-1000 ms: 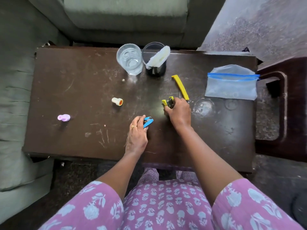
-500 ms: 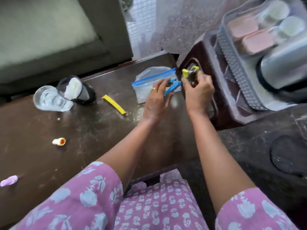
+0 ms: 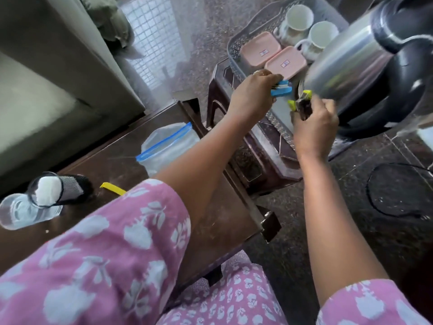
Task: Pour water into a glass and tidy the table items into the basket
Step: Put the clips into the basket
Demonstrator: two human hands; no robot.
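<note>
My left hand [image 3: 251,93] grips a small blue clip [image 3: 282,89] over the grey basket [image 3: 236,44], which stands on a dark stool at the right. My right hand [image 3: 312,127] grips a yellow-and-black clip [image 3: 301,102] just beside it, above the basket's near part. The basket holds two pink lidded boxes [image 3: 284,63], two white mugs [image 3: 315,42] and a steel kettle [image 3: 365,62]. On the brown table [image 3: 225,221], a glass of water [image 3: 22,213] stands at the far left.
A dark cup with a white item [image 3: 58,190] stands next to the glass. A yellow strip [image 3: 112,187] and a clear zip bag with a blue seal [image 3: 167,145] lie on the table. A sofa runs along the far side. A round black base [image 3: 398,191] sits on the floor.
Both hands lifted the clips from the table and carried them rightward to the basket. The view swung right, so the stool and basket now fill the upper right.
</note>
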